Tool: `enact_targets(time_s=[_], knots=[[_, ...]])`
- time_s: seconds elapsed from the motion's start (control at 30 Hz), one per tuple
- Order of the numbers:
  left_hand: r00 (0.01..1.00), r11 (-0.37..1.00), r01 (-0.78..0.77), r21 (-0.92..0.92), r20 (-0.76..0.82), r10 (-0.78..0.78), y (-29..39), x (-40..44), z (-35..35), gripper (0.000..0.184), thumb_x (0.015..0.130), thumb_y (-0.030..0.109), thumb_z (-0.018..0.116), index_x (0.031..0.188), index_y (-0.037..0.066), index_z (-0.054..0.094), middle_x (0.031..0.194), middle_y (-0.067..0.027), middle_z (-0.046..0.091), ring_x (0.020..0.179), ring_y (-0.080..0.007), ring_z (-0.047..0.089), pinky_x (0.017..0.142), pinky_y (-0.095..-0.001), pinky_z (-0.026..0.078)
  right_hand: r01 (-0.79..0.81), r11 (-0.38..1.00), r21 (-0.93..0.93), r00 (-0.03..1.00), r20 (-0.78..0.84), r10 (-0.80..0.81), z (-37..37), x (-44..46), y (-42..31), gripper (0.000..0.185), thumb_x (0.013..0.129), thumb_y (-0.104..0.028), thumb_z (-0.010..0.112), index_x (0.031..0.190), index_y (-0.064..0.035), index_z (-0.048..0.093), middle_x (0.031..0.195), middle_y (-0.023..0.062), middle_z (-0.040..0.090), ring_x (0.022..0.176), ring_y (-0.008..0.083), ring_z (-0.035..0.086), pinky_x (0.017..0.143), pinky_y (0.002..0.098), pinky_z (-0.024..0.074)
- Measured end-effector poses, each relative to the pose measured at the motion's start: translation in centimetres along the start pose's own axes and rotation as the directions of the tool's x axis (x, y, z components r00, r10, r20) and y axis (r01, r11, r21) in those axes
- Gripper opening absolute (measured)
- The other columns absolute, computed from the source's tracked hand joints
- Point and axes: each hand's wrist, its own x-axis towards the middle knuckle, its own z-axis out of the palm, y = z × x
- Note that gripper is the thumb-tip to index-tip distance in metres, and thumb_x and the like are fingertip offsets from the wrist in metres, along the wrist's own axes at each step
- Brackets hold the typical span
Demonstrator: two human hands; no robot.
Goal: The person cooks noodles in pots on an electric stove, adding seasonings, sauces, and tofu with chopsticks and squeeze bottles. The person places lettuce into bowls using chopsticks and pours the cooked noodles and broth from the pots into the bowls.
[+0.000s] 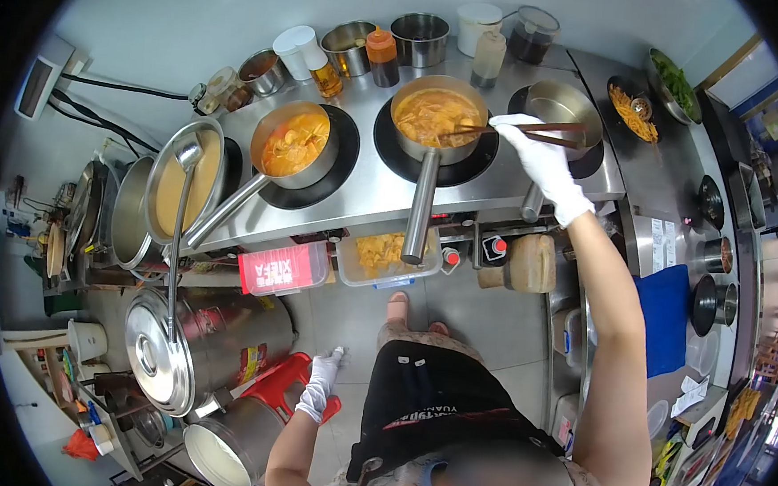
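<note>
My right hand (536, 163), in a white glove, is closed around a pair of brown chopsticks (561, 131). Their tips reach into the middle saucepan (448, 154), which holds noodles in orange broth (428, 114). My left hand (322, 381), also gloved, hangs low at my side above the floor near a red plastic stool (284, 381); it holds nothing that I can see and its fingers look loosely extended. Left of the middle pan, another saucepan (309, 171) contains a similar orange soup. A third saucepan (565, 109) with pale liquid stands partly behind my right hand.
A wide pot of tan broth (154, 184) with a long ladle (177, 248) stands at the left. Along the back are a sauce bottle (382, 60) and metal pots (419, 40). Below the counter sit a food tub (348, 263) and a lidded steel drum (232, 336).
</note>
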Motion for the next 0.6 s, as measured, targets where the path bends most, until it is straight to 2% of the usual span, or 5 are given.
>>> enact_targets(time_s=[0.1, 0.27, 0.4, 0.43, 0.6], knots=[[0.997, 0.996, -0.071, -0.045, 0.03, 0.072, 3.4, -0.7, 0.9, 0.021, 0.095, 0.018, 0.056, 0.104, 0.001, 0.065, 0.089, -0.0057, 0.068, 0.072, -0.0119, 0.064, 0.063, -0.0236, 0.05, -0.073, 0.996, -0.049, 0.996, -0.064, 0.069, -0.1, 0.5, -1.1, 0.022, 0.085, -0.02, 0.065, 0.097, -0.0018, 0.068, 0.093, 0.0067, 0.07, 0.088, 0.0138, 0.064, 0.08, 0.0274, 0.0487], [0.973, 0.979, -0.204, 0.009, 0.108, 0.202, 8.8, -1.1, 2.5, 0.023, 0.094, 0.019, 0.057, 0.104, 0.0, 0.064, 0.091, -0.0058, 0.068, 0.076, -0.0118, 0.063, 0.068, -0.0242, 0.05, 0.042, 0.995, -0.091, 0.994, -0.094, -0.05, 0.2, 1.1, -1.0, 0.023, 0.088, -0.021, 0.063, 0.1, -0.0018, 0.068, 0.098, 0.0068, 0.068, 0.094, 0.0155, 0.063, 0.085, 0.0279, 0.0478], [0.942, 0.963, -0.266, 0.038, 0.223, 0.251, 13.5, 0.5, 2.9, 0.025, 0.095, 0.019, 0.057, 0.107, -0.001, 0.064, 0.091, -0.0051, 0.068, 0.077, -0.0115, 0.063, 0.07, -0.0232, 0.049, -0.105, 0.975, 0.195, 0.995, 0.019, 0.103, 3.9, -0.3, 0.4, 0.019, 0.085, -0.014, 0.065, 0.1, -0.0024, 0.068, 0.099, 0.0067, 0.069, 0.095, 0.0146, 0.063, 0.089, 0.0272, 0.0473], [0.941, 0.964, -0.262, 0.039, 0.231, 0.246, 14.3, 0.8, 2.8, 0.025, 0.095, 0.019, 0.057, 0.107, -0.001, 0.064, 0.091, -0.0051, 0.068, 0.077, -0.0115, 0.063, 0.07, -0.0232, 0.049, -0.074, 0.996, 0.048, 0.996, 0.058, 0.071, 3.4, -1.2, -1.1, 0.019, 0.085, -0.012, 0.065, 0.101, -0.0022, 0.067, 0.098, 0.0072, 0.069, 0.095, 0.0149, 0.063, 0.089, 0.0281, 0.0478], [0.895, 0.933, -0.357, 0.055, 0.308, 0.324, 18.9, 2.4, 2.8, 0.024, 0.095, 0.019, 0.056, 0.107, -0.001, 0.064, 0.092, -0.0039, 0.068, 0.075, -0.0088, 0.061, 0.069, -0.0215, 0.048, -0.052, 0.998, -0.026, 0.996, -0.078, 0.049, 2.8, -0.1, -0.5, 0.016, 0.087, -0.01, 0.062, 0.099, -0.003, 0.069, 0.098, 0.0068, 0.069, 0.096, 0.0161, 0.063, 0.089, 0.0294, 0.0476]])
